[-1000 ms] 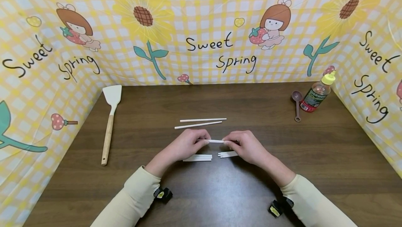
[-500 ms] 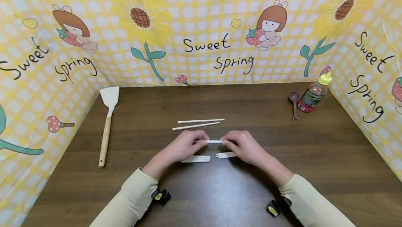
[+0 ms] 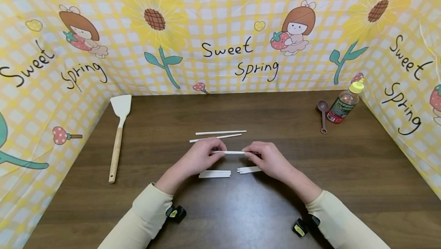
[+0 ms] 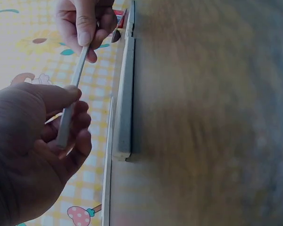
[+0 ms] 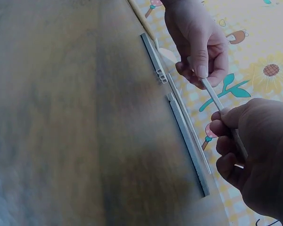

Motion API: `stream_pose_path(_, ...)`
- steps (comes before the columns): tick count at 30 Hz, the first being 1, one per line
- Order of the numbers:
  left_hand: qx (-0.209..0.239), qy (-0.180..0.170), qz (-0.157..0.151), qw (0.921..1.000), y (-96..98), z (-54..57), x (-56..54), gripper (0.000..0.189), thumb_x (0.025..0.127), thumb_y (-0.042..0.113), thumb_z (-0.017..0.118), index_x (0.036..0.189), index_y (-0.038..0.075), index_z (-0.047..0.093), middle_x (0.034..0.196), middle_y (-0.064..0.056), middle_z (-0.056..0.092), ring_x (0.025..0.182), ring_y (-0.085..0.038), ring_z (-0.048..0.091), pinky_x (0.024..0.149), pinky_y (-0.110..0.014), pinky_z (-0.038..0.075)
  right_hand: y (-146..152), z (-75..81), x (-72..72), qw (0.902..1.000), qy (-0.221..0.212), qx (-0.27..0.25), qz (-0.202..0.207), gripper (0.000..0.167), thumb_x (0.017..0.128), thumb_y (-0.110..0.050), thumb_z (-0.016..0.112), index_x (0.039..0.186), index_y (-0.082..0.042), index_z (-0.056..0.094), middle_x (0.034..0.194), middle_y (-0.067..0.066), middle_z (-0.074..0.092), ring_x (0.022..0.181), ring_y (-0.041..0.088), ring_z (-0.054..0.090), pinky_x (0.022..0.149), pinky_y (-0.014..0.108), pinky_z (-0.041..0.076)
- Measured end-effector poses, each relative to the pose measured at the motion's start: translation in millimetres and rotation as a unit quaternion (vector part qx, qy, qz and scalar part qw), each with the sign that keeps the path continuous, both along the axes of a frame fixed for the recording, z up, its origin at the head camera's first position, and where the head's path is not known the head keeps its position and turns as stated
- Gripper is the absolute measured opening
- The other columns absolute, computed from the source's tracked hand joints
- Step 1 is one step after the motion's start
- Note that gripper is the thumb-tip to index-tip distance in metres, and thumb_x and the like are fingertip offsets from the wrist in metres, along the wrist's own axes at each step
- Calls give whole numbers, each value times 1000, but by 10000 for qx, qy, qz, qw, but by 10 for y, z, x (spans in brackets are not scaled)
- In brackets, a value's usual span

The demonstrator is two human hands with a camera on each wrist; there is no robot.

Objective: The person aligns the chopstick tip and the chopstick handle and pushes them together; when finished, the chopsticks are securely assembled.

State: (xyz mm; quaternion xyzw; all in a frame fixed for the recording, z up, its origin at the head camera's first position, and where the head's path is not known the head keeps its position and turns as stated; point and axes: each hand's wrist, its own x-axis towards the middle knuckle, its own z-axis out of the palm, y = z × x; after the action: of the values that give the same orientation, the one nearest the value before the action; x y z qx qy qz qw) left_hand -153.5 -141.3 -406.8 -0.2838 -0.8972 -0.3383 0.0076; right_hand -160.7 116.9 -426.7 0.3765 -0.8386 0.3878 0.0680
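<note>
A slim white chopstick (image 3: pixel 235 152) is held level above the table, one end in each hand. My left hand (image 3: pixel 204 154) pinches its left end between thumb and fingers. At the other end, the thumb and fingers of my right hand (image 3: pixel 271 160) grip it. In the left wrist view, the chopstick (image 4: pixel 71 99) runs straight from one hand to the other. Below the hands lie two bundles of short white sticks, a left bundle (image 3: pixel 214 174) and a right bundle (image 3: pixel 248 170), partly hidden by the right hand. Behind are a far chopstick (image 3: pixel 221 132) and a nearer chopstick (image 3: pixel 232 136).
A white spatula (image 3: pixel 118 138) with a wooden handle lies at the left on the brown table (image 3: pixel 158 119). At the back right, a brown measuring spoon (image 3: pixel 323 115) lies beside a yellow-capped squeeze bottle (image 3: pixel 344 103). A checked cloth (image 3: pixel 224 15) surrounds the back and sides.
Both hands have moved slightly away from my body with the chopstick. The left hand now overlaps the nearer loose chopstick in the head view. The bundles stay put.
</note>
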Motion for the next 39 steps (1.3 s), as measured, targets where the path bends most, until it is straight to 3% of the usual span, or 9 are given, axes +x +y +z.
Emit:
stream_pose_path(7,-139,265,351,9989,-17,-15,-19,5,91,8,75,90,12,71,89,4,65,82,-13,59,78,-33,50,6,1,-7,9999,-84,-57,-106,12,94,-5,71,103,-10,76,95,-1,69,84,10,61,76,31,52)
stream_pose_path(13,-147,340,850,9957,-50,-14,-33,5,91,6,75,91,11,72,92,0,67,83,-17,60,79,-36,50,7,4,-22,9968,130,-333,-717,15,90,-4,75,104,-10,75,104,0,65,101,18,61,88,38,49)
stream_pose_path(17,-203,276,1058,9938,-85,-26,-55,5,91,7,75,92,10,72,91,-1,66,82,-18,60,78,-37,50,10,19,-23,9930,214,-521,-1038,13,90,-3,75,101,-9,75,105,0,65,104,20,60,89,39,47)
stream_pose_path(31,-621,-129,1503,9866,-230,-47,-119,5,92,14,75,95,10,74,93,0,67,87,-20,63,83,-40,51,-1,22,-10,9916,216,-702,-1067,7,89,-2,75,94,-7,75,102,-2,66,102,19,60,89,35,46)
stream_pose_path(39,-902,34,1946,9767,-285,-72,-147,5,88,15,79,87,13,75,84,2,60,80,-19,58,74,-38,49,-7,1,-3,9915,201,-760,-1041,7,90,-3,75,93,-9,75,101,-3,66,99,17,62,88,33,47)
